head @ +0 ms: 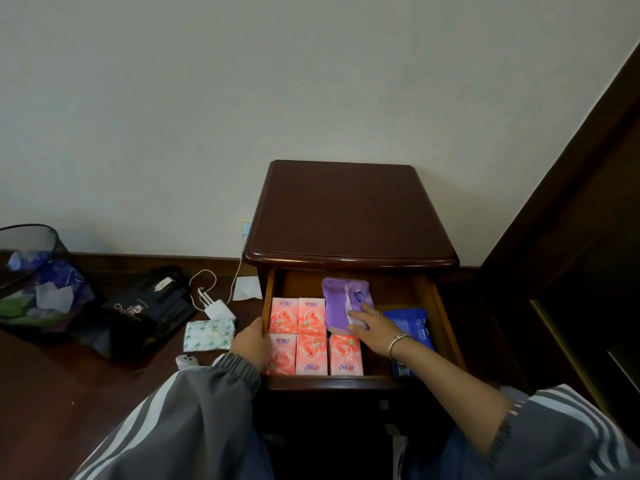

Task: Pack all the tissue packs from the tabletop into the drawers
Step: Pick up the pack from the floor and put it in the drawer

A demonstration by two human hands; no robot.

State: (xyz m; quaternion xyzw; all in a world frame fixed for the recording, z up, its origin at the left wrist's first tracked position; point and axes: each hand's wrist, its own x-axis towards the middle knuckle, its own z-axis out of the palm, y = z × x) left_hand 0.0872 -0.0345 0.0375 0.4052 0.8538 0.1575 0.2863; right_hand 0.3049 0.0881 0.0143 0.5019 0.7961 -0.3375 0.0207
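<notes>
Outside, green pack (209, 336) and charger (218, 311) lie beside the drawer (445, 320).

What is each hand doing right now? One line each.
Left hand: closed, gripping the left wall of the open brown wooden drawer.
Right hand: open, resting flat on the purple soft tissue pack.

The top drawer (445, 327) of the dark wooden nightstand (346, 209) stands pulled open. Five pink tissue packs (311, 355) lie flat on its left side, close together. Two sit side by side in a back row, and three sit in a row against the front edge. A purple tissue pack (337, 303) lies in the middle toward the back, its white flap lifted. A dark blue tissue pack (410, 325) lies along the right wall, partly hidden.
</notes>
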